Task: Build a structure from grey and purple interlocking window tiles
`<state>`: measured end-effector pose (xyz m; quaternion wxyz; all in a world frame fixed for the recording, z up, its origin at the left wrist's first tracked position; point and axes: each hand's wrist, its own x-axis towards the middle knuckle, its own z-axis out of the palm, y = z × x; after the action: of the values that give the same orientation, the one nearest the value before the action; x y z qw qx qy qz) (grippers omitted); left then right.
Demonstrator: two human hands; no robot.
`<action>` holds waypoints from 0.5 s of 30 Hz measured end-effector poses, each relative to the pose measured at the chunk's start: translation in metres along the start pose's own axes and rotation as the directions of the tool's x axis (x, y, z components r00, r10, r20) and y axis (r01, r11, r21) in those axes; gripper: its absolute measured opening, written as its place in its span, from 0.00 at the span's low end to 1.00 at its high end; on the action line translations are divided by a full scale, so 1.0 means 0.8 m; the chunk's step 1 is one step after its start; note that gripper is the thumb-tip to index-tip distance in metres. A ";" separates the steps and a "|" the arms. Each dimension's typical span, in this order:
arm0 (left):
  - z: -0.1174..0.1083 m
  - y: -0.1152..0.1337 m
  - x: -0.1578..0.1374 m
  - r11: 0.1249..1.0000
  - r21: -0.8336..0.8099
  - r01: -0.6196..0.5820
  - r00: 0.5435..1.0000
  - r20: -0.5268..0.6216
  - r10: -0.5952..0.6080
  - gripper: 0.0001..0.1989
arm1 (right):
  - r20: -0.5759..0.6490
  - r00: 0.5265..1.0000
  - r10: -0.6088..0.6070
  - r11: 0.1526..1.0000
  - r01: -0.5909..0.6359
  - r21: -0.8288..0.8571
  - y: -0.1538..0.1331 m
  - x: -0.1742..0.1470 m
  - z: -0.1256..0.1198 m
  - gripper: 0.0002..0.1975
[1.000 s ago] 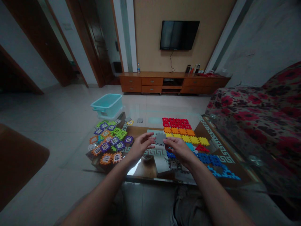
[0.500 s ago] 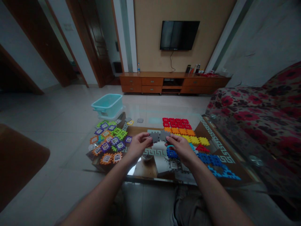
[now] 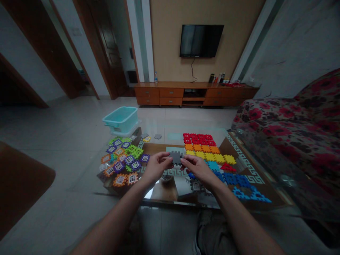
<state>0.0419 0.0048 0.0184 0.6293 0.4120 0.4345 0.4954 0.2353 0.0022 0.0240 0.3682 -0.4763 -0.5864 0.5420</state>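
A grey notched building tile [image 3: 176, 158] is held up over the glass table, between my two hands. My left hand [image 3: 159, 164] pinches its left edge between thumb and fingers. On the other side, my right hand [image 3: 197, 168] has thumb and fingers closed at its right edge. Only one tile face shows clearly; whether a second grey tile lies behind it I cannot tell. Below my right hand are grey window tiles [image 3: 196, 186], partly covered by that arm. Rows of yellow tiles [image 3: 209, 157] and blue tiles [image 3: 236, 179] lie to its right.
Left on the glass table [image 3: 159, 196] is a pile of purple window tiles [image 3: 119, 165], orange and green ones. Red tiles [image 3: 199, 139] and orange tiles [image 3: 202, 148] lie farther back. A turquoise bin [image 3: 120, 119] stands beyond the far left corner; a floral sofa [image 3: 281, 117] is right.
Two grey tiles were side by side between my hands; now one face shows in the middle. My right hand has moved left and slightly down, closer to my left hand.
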 end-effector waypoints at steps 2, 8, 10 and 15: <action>0.001 0.001 0.000 1.000 0.019 -0.021 1.000 -0.014 0.021 0.23 | -0.019 1.000 0.014 0.999 -0.013 0.043 0.002 0.001 0.002 0.19; 0.006 0.008 -0.007 0.989 0.090 -0.117 0.991 0.070 0.111 0.23 | -0.059 0.992 0.107 0.955 -0.086 0.286 0.000 0.000 0.008 0.19; 0.007 0.011 -0.010 0.978 0.113 -0.177 0.978 0.132 0.162 0.28 | -0.011 0.987 0.163 0.901 -0.144 0.409 -0.004 -0.002 0.007 0.19; 0.006 0.015 -0.014 0.925 0.168 -0.341 0.918 0.273 0.289 0.32 | 0.132 0.962 0.241 0.787 -0.273 0.554 -0.012 -0.010 0.003 0.15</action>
<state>0.0417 -0.0045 0.0327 0.5416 0.5992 0.3322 0.4871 0.2340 -0.0058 0.0335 0.3995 -0.4057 -0.3384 0.7492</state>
